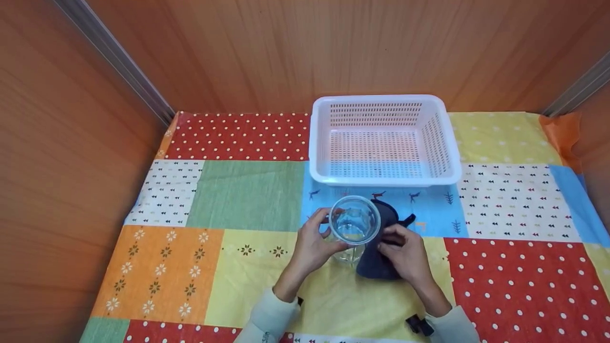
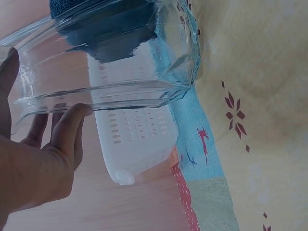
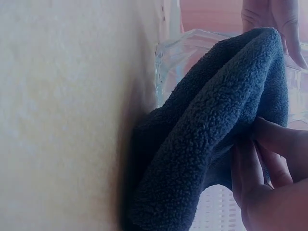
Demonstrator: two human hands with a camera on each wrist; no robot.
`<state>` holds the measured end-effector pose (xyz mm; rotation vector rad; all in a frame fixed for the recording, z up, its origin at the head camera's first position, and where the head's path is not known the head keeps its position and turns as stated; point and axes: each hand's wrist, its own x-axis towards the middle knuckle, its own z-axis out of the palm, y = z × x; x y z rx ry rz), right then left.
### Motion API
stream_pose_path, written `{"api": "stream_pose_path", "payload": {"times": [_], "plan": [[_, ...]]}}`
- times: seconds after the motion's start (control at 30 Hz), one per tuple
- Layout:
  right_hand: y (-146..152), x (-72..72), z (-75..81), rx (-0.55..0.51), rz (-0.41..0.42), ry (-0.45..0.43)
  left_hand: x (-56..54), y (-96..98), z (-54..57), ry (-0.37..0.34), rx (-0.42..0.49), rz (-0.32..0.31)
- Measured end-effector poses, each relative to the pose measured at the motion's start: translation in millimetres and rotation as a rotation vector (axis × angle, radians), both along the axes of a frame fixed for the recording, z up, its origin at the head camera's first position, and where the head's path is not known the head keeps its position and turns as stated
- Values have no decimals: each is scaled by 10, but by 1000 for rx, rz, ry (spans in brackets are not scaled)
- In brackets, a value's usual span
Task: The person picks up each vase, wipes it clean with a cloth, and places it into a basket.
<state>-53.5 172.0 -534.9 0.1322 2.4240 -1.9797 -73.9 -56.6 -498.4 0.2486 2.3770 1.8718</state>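
A clear glass jar (image 1: 353, 233) with faceted sides and a round, uncovered mouth stands upright before me. My left hand (image 1: 313, 244) grips it near the rim, thumb on the near side and fingers on the far side. In the left wrist view, fingertips press on the glass wall of the jar (image 2: 130, 94). Beside the jar, on its right, a dark blue towel (image 1: 379, 262) hangs in folds; its fuzzy pile shows in the right wrist view. My right hand (image 1: 407, 252) pinches this towel (image 3: 192, 134) between thumb and fingers. The towel partly covers the jar's right side.
A white plastic basket (image 1: 383, 181) with slotted walls stands behind the jar, against the wooden wall (image 1: 286, 57). A patchwork tablecloth (image 1: 248, 195) covers the table. A wooden panel (image 1: 71, 157) rises at the left, and an orange cloth corner (image 1: 562, 136) sticks up at the right.
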Motion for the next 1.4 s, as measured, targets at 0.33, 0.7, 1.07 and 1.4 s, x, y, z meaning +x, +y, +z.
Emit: {"api": "stream_pose_path", "payload": {"times": [0.33, 0.7, 1.07, 1.4], "plan": [[-22, 41, 0, -7, 19, 147, 12, 3, 9, 12, -18, 1], [-78, 49, 213, -40, 2, 201, 12, 5, 8, 19, -8, -1], [-107, 82, 357, -61, 2, 218, 11, 5, -7, 14, -11, -10], [-114, 75, 335, -39, -2, 228, 10, 5, 8, 30, -47, -1]]}}
